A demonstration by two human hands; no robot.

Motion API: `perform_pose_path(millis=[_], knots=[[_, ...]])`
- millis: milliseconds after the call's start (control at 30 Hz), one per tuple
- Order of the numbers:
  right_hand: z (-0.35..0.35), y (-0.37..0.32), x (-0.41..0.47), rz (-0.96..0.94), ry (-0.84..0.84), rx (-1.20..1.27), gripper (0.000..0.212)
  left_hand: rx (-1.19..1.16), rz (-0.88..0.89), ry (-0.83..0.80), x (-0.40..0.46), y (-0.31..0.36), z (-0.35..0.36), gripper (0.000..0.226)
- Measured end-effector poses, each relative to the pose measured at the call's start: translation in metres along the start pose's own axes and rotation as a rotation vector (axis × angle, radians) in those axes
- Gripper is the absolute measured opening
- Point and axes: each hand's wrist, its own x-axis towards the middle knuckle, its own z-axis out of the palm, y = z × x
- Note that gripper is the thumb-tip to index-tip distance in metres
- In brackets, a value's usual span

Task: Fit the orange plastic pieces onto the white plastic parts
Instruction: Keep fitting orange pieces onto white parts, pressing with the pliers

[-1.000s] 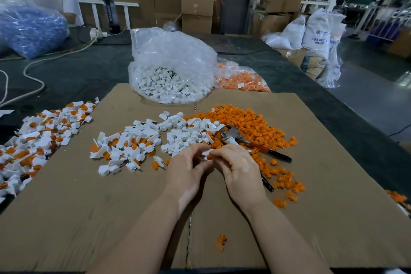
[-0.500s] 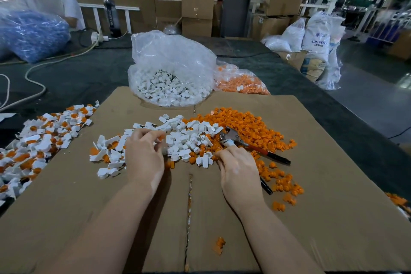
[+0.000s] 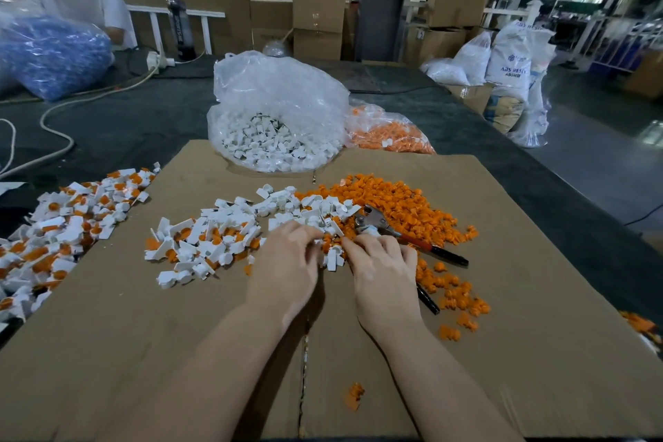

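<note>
I see two hands, left hand (image 3: 287, 269) and right hand (image 3: 382, 271), fingers curled into the loose white parts (image 3: 312, 212) beside the orange pieces (image 3: 405, 204) on the cardboard surface (image 3: 538, 352). What each pinches, I cannot tell. Two bags sit behind, one pair of pliers (image 3: 412, 239) alongside.

Red-handled pliers (image 3: 401, 235) on the cardboard sheet (image 3: 538, 316) (blue-filled bag (image 3: 53, 57) far left), white sacks (image 3: 509, 68) beyond

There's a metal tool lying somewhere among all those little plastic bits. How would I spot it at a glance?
Start at the big cardboard sheet on the table and find the loose orange pieces heaped toward its far right. The pliers lie at that heap's near edge, just beyond the right hand. They are the only metal thing there: silver jaws, long red and black handles.
</note>
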Motion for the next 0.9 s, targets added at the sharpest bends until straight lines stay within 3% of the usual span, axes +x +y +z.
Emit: perform_pose_path(millis=[233,633,900], knots=[[-0.004,-0.001,0.000,0.011,-0.026,0.042,0.022,-0.043,-0.043,-0.099,-0.012,0.006,0.020,0.020],[-0.001,0.001,-0.001,-0.008,0.003,0.179,0.033,-0.115,-0.031,-0.106,-0.011,0.003,0.014,0.015],[0.001,0.003,-0.002,0.043,-0.049,0.344,0.023,-0.201,-0.070,-0.144,-0.014,0.002,0.013,0.020]])
